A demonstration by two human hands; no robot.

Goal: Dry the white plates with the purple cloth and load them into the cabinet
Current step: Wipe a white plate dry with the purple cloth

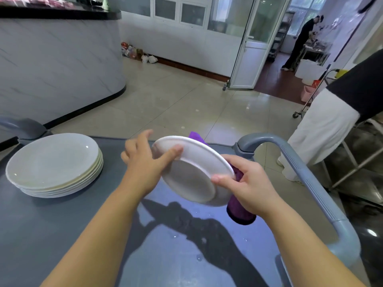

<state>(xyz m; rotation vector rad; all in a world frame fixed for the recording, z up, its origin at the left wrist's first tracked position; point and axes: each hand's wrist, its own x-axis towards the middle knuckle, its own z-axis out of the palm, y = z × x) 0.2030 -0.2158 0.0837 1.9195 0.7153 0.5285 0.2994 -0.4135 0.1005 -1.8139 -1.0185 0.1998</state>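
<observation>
I hold one white plate (192,172) tilted on edge above the grey cart top, its underside facing me. My left hand (145,160) is at the plate's upper left rim, thumb lying across the underside and fingers spread behind. My right hand (246,183) grips the lower right rim together with the purple cloth (238,208), which runs behind the plate and hangs below my palm; a corner of it shows above the rim. A stack of several white plates (53,164) sits at the cart's left. No cabinet is in view.
The grey cart top (62,235) is wet, with a curved grey handle (306,172) along its right side. A person in white trousers (323,129) stands close at the right beside a metal rack (356,162). A marble counter (58,65) is far left. Another person stands in the far room.
</observation>
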